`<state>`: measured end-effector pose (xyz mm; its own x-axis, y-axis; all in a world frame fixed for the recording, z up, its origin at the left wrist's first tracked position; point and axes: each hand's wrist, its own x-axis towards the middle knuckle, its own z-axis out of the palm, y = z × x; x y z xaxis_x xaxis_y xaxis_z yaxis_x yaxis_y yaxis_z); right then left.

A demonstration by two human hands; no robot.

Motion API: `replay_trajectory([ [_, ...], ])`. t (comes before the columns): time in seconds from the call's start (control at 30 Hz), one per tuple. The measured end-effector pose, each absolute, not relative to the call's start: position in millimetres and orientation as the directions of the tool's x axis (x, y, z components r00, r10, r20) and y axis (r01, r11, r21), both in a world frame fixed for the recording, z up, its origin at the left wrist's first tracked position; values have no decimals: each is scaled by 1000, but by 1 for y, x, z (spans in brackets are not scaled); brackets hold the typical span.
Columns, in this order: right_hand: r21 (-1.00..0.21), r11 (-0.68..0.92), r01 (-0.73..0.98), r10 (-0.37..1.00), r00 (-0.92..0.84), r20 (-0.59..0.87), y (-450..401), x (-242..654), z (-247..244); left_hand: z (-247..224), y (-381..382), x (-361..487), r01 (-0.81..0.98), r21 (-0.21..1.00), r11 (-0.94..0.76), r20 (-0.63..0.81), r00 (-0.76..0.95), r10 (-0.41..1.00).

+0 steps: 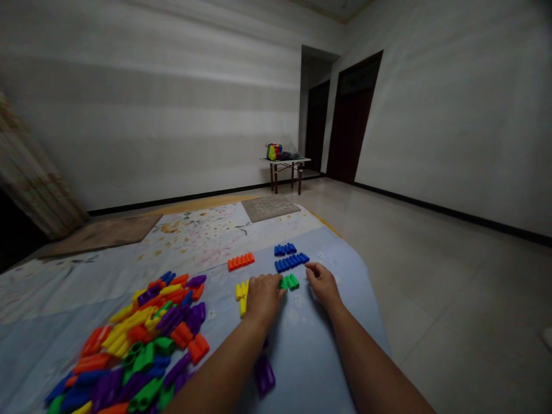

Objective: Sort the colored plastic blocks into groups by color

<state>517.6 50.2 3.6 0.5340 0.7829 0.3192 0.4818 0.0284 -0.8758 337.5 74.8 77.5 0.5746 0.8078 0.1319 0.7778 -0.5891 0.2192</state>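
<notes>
Green plastic tube pieces are lying between your hands; your left hand is touching their left end, grip unclear, while your right hand is hovering empty, fingers curled.

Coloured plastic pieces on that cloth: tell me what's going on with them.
A person is handling them with bare hands. The left hand is at the green pieces, partly covering them; whether it grips one is hidden. The right hand is just to their right, near the two blue rows. An orange row and a yellow group lie nearby, grouped by colour. A large mixed pile sits loose to the left on the cloth.
</notes>
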Motion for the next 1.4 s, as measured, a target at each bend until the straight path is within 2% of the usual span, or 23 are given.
replay_trajectory([
  [0.23,-882,32,470,764,557,325,50,515,7,67,83,356,803,155,-575,58,574,817],
  [0.47,-887,46,460,752,569,335,51,515,7,63,88,370,818,142,-558,51,556,829],
  [0.67,-859,30,510,771,536,345,50,513,7,63,87,367,821,146,-551,83,545,834],
  [0.83,-785,59,616,856,374,358,50,507,2,77,74,347,823,155,-546,125,532,837],
  [0.97,-712,69,698,877,298,377,53,507,-6,95,57,310,792,243,-561,262,503,824],
  [1.2,-656,70,752,852,297,431,53,505,-8,115,39,195,839,347,-419,505,210,837],
  [1.4,-572,60,818,812,293,504,50,489,3,87,30,116,909,353,-223,556,-12,831],
])
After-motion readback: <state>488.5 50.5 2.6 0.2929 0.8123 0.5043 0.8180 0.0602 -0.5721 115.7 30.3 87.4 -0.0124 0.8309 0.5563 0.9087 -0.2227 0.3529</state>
